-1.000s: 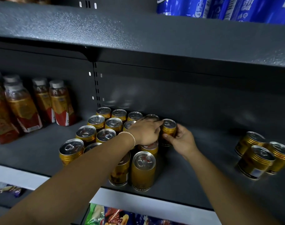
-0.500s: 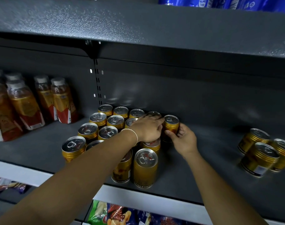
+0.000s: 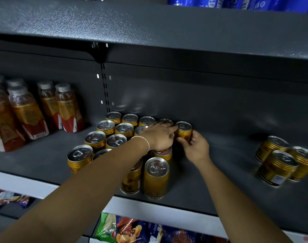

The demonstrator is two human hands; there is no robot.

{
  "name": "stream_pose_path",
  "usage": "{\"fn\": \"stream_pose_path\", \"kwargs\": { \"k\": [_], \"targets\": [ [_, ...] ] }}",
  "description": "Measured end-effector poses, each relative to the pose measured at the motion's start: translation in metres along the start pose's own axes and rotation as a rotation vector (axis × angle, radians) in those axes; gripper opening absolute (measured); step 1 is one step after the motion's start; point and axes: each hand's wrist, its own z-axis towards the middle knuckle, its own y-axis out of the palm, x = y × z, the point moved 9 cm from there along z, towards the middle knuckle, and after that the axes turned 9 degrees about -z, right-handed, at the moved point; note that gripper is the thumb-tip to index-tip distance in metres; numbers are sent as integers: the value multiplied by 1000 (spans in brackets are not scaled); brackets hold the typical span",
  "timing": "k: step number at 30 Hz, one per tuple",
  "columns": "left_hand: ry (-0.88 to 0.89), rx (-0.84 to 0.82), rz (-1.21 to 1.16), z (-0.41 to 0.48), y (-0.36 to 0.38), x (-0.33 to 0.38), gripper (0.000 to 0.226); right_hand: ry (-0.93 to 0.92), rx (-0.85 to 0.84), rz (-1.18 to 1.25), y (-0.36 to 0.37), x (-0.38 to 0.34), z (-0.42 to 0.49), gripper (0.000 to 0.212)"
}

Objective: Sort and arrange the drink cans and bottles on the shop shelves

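We see a dark grey metal shelf [image 3: 219,181] with a pale front edge. On its left side stand bottles [image 3: 67,109] of orange drink with white caps, close together. In the middle stand gold cans [image 3: 114,141] in tight rows, and the end can [image 3: 183,130] is at the back right, near the rear wall. Well apart, on the right, three cans [image 3: 279,165] stand touching each other.

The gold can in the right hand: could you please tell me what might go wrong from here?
The left forearm crosses low over the front cans near the shelf edge; pulling back could knock one off. The right hand might also shove the gold can into its neighbours, toppling them.
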Motion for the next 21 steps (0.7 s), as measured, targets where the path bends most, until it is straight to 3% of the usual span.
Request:
{"fn": "stream_pose_path", "kwargs": {
  "k": [9, 14, 18, 21],
  "targets": [
    [-11, -21, 18, -3, -4, 4, 54, 68, -58, -163, -8, -14, -1, 40],
    [-76, -66, 126, 0, -14, 22, 63, 97, -60, -139, -43, -26, -13, 68],
    [-32, -14, 104, 6, -16, 66, 61, -36, 88, -337, -108, -40, -24, 55],
    [75, -16, 109, 12, 0, 110, 45, -85, 195, -472, -159, -40, -34, 48]
  ]
}}
